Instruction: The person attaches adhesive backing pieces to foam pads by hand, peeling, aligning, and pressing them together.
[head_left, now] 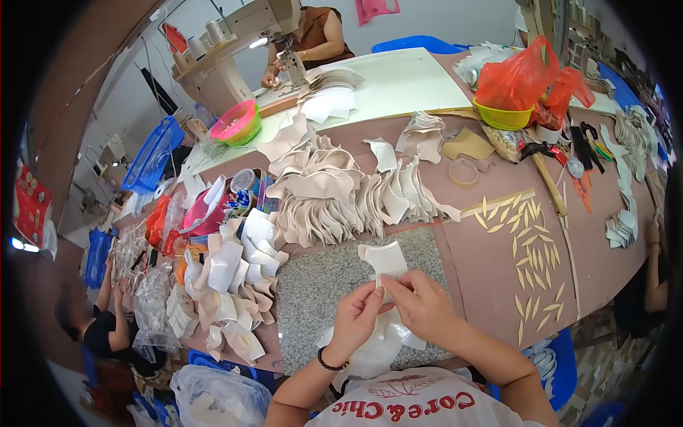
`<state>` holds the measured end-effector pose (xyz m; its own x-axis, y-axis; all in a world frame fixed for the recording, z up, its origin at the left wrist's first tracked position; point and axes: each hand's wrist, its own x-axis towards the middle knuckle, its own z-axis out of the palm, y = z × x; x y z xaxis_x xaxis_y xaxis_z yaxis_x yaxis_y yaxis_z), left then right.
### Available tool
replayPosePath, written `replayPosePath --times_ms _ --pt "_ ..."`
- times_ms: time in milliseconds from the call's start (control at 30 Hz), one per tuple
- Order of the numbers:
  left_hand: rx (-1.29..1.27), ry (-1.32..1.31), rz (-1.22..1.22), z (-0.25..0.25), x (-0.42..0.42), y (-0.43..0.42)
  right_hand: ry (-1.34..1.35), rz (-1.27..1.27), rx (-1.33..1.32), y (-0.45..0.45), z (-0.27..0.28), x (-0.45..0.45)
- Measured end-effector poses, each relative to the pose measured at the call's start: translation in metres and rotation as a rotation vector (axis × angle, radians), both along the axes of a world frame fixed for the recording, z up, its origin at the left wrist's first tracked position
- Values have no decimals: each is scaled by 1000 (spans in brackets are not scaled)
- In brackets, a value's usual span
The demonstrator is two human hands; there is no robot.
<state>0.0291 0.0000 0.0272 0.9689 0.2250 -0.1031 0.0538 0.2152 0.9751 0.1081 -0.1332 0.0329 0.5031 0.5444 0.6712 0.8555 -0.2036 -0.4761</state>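
Red lettering [402,407] on the shirt [434,381] reads "Core&Chic", upside down; forearms [498,363] reach forward, left hand [356,317] and right hand [427,307] close together, pinching one pale piece [385,259] over the speckled slab [309,285].

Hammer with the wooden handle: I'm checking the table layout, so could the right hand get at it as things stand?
Probably yes: the hammer shows its near end uncovered, with mostly flat leaf-shaped pieces along the way. The right hand would likely first release the white piece.
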Motion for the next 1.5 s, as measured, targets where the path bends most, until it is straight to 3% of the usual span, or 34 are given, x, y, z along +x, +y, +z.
replayPosePath --times_ms 233,300,400,633,800,967,1200,1367,1500 --pt "-59 68 -74 -1 0 12 143 36 -36 -2 4 -1" --pt "-261 38 -199 -3 0 19 224 61 -38 -3 7 1" --pt "-115 27 -212 0 0 20 320 122 -9 -4 9 3" --pt "-134 33 -144 3 2 22 339 145 32 -1 -1 -2" --pt "-531 52 54 -14 7 14 289 75 65 9 -21 -10" --pt "-404 -8 199 -19 12 -1 327 -117 118 19 -29 -17" --pt "-146 -48 210 -23 11 3 571 -36 202 27 -36 -14" --pt "-191 -42 290 -18 16 15 942 133 257 20 -27 -4" --pt "-276 -67 294 -13 16 14 884 113 189 25 -27 -7"
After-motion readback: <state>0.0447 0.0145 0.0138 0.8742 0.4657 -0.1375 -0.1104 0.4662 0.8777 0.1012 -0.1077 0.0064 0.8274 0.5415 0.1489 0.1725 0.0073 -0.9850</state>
